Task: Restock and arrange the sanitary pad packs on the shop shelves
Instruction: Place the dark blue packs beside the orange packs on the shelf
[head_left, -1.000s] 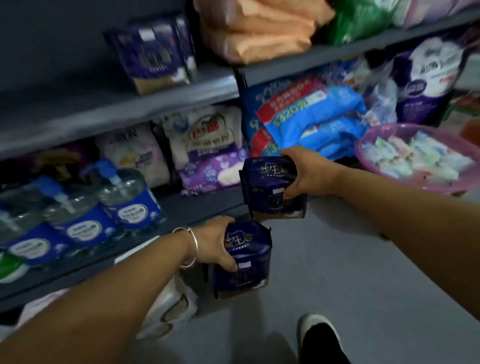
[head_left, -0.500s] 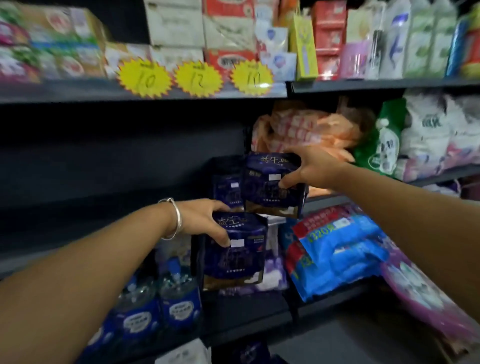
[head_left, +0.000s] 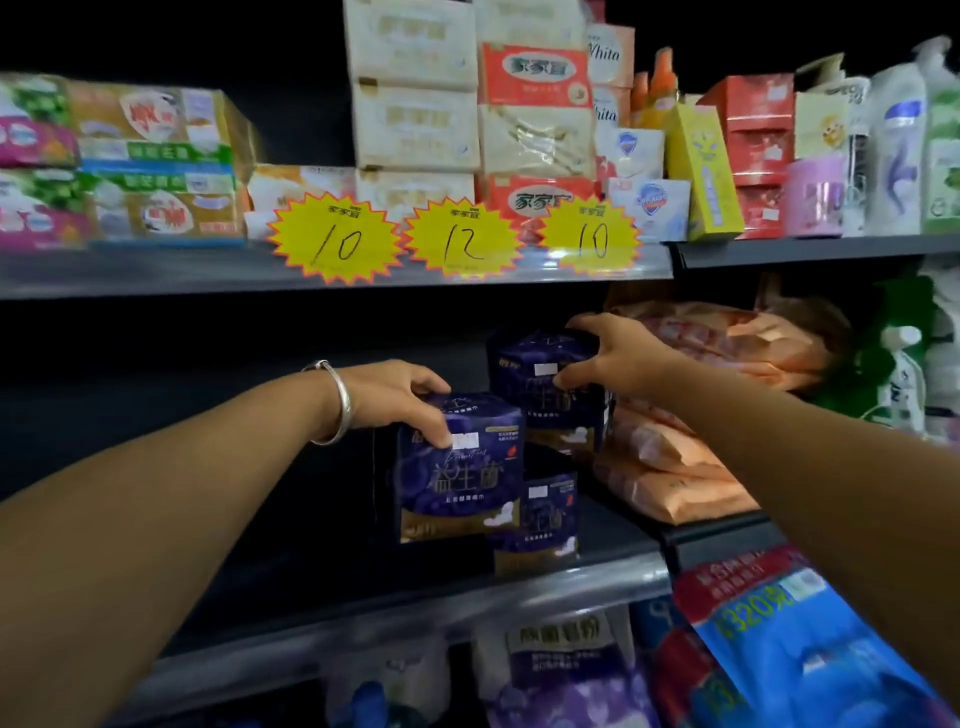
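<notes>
My left hand (head_left: 395, 397) grips the top of a dark purple sanitary pad pack (head_left: 460, 475) standing at the front of the middle shelf (head_left: 415, 597). My right hand (head_left: 610, 353) holds a second purple pack (head_left: 545, 400) higher up. It sits on top of a third purple pack (head_left: 550, 519) standing on the shelf, partly hidden behind the left one. A silver bangle circles my left wrist.
Orange packs (head_left: 675, 457) are stacked just right of the purple ones. The shelf left of my left hand is dark and bare. Above, soap boxes stand behind yellow price stars (head_left: 462, 244). Below hang blue packs (head_left: 789, 649) and purple bags (head_left: 566, 670).
Both hands rose from near the floor with a purple pack each and reached into the middle shelf. The view swung upward from the lower shelves to the price tags.
</notes>
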